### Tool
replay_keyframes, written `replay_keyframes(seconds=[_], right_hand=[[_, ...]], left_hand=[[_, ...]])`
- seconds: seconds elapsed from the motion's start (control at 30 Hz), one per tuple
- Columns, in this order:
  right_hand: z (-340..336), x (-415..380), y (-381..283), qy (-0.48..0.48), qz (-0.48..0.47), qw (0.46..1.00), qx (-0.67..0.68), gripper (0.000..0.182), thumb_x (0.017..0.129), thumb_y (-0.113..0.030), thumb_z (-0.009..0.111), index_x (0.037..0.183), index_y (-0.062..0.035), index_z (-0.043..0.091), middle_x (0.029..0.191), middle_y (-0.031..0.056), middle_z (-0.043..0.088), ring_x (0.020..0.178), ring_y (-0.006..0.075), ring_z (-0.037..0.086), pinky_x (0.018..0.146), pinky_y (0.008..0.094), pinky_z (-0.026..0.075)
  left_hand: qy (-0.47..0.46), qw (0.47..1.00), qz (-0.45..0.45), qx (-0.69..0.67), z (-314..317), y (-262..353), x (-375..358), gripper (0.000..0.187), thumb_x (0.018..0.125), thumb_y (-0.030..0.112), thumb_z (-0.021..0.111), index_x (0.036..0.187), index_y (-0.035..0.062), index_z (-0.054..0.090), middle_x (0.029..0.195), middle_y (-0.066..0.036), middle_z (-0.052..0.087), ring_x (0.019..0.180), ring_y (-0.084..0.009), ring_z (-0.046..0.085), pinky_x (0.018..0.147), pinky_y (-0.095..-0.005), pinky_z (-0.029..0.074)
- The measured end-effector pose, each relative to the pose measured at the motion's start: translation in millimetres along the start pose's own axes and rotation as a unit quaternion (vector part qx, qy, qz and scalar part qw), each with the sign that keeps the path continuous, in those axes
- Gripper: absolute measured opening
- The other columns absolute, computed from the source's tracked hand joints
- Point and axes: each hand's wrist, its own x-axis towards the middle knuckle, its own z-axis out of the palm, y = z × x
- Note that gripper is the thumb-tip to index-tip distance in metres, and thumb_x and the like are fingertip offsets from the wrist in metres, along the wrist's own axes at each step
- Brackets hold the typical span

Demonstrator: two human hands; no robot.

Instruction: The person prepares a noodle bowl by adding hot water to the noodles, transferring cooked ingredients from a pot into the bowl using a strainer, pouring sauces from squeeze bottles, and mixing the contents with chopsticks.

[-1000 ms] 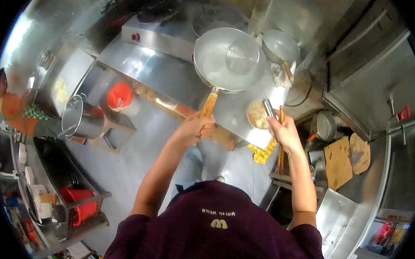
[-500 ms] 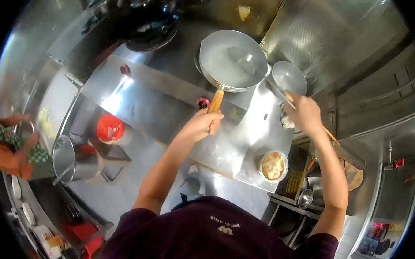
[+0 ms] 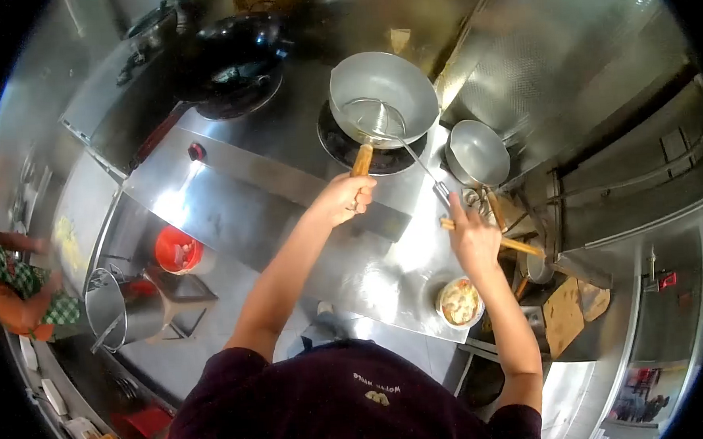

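My left hand (image 3: 346, 198) is wrapped round the wooden handle (image 3: 362, 160) of a deep grey pan (image 3: 404, 81), tilted over a black burner (image 3: 332, 145). My right hand (image 3: 475, 241) grips the dark handle of a wire whisk (image 3: 418, 160), whose looped, coiled head overlaps the near side of the pan. Long wooden chopsticks (image 3: 520, 247) also pass through the right fingers. Just beyond this hand stands a second, smaller grey pan (image 3: 477, 151) with a wooden handle. Close by the right forearm sits a round tub (image 3: 459, 302) of pale and reddish food.
A black wok (image 3: 237, 86) rests on the left burner. Below the steel counter (image 3: 232, 210) are a red container (image 3: 178, 248) and a large metal pot (image 3: 130, 310). Another person in a green checked apron (image 3: 62, 306) works at far left beside a white board (image 3: 88, 197).
The pan has shifted slightly left and tipped, showing more burner. My right hand has moved down and left, and the whisk head now shows clearly at the pan. The left hand keeps its grip.
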Motion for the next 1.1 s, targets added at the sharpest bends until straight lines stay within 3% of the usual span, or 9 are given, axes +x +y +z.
replay_keyframes(seconds=[0.1,0.17,0.3,0.43,0.57,0.7,0.83,0.93,1.1], right_hand=[[-7.4,15.5,5.9,0.011,0.042,0.999,-0.009,0.051,0.065,-0.005,0.059,0.115,-0.0104,0.054,0.061,0.0053,0.053,0.048,0.0165,0.052,0.036,0.0291,0.041],[-4.3,17.1,0.8,0.035,0.071,0.996,-0.038,0.048,0.064,-0.005,0.059,0.112,-0.0111,0.056,0.062,0.0051,0.053,0.047,0.0161,0.052,0.037,0.0287,0.041],[9.6,9.3,14.6,-0.006,0.008,1.000,-0.022,0.047,0.069,-0.010,0.057,0.116,-0.0113,0.053,0.060,0.0040,0.048,0.047,0.0158,0.050,0.038,0.0276,0.043],[-1.3,11.8,8.0,0.071,0.075,0.995,-0.004,0.052,0.065,-0.003,0.057,0.115,-0.0132,0.054,0.064,0.0048,0.053,0.048,0.0172,0.053,0.039,0.0297,0.043],[7.4,9.1,19.9,-0.003,0.035,0.999,0.027,0.050,0.067,-0.008,0.057,0.117,-0.0129,0.053,0.061,0.0031,0.050,0.050,0.0155,0.054,0.038,0.0298,0.042],[1.4,11.1,13.0,0.069,0.123,0.990,0.017,0.051,0.067,-0.008,0.060,0.117,-0.0148,0.053,0.065,0.0056,0.053,0.052,0.0191,0.056,0.043,0.0317,0.045],[23.7,12.0,13.9,-0.003,0.029,0.999,0.017,0.053,0.065,-0.007,0.059,0.117,-0.0143,0.052,0.062,0.0043,0.051,0.052,0.0189,0.055,0.043,0.0323,0.045],[7.3,14.6,16.4,0.065,0.086,0.994,0.034,0.052,0.065,-0.008,0.059,0.116,-0.0151,0.053,0.062,0.0037,0.051,0.053,0.0186,0.055,0.043,0.0316,0.045],[26.6,9.0,9.1,0.011,0.094,0.993,0.072,0.046,0.069,-0.012,0.061,0.114,-0.0152,0.055,0.066,0.0066,0.056,0.053,0.0234,0.057,0.049,0.0340,0.047]], left_hand=[[-0.023,1.000,0.000,0.000,-9.2,3.6,10.7,0.017,0.079,0.007,0.055,0.070,0.0095,0.041,0.058,0.002,0.041,0.046,-0.0068,0.039,0.039,-0.0203,0.029],[-0.021,1.000,-0.012,-0.012,-10.3,4.4,22.1,0.018,0.080,0.007,0.055,0.071,0.0110,0.039,0.057,0.005,0.038,0.044,-0.0042,0.035,0.037,-0.0185,0.025],[-0.013,1.000,-0.022,-0.016,-16.2,3.3,28.5,0.019,0.080,0.007,0.054,0.071,0.0112,0.037,0.056,0.006,0.037,0.043,-0.0024,0.033,0.034,-0.0166,0.023],[-0.021,0.999,-0.030,-0.038,-14.5,10.5,35.2,0.019,0.081,0.008,0.052,0.070,0.0103,0.037,0.056,0.004,0.039,0.043,-0.0028,0.036,0.034,-0.0158,0.026],[-0.030,0.997,-0.042,-0.058,-11.5,14.4,44.6,0.018,0.081,0.008,0.052,0.068,0.0098,0.039,0.055,0.003,0.042,0.044,-0.0040,0.040,0.037,-0.0161,0.031],[-0.016,0.998,-0.034,-0.054,-7.9,7.1,48.9,0.018,0.080,0.008,0.053,0.068,0.0094,0.040,0.056,0.002,0.042,0.045,-0.0045,0.041,0.038,-0.0164,0.032],[0.000,0.999,-0.014,-0.042,-6.2,2.9,50.9,0.017,0.080,0.008,0.055,0.073,0.0091,0.039,0.057,0.004,0.042,0.046,-0.0036,0.039,0.037,-0.0150,0.028],[0.028,0.999,0.000,-0.032,0.0,2.1,47.7,0.016,0.079,0.008,0.055,0.074,0.0085,0.040,0.057,0.003,0.042,0.045,-0.0041,0.038,0.036,-0.0156,0.028],[0.033,0.999,0.008,-0.031,7.6,11.2,55.2,0.015,0.079,0.008,0.055,0.071,0.0081,0.042,0.058,0.002,0.044,0.045,-0.0049,0.040,0.037,-0.0166,0.030]])
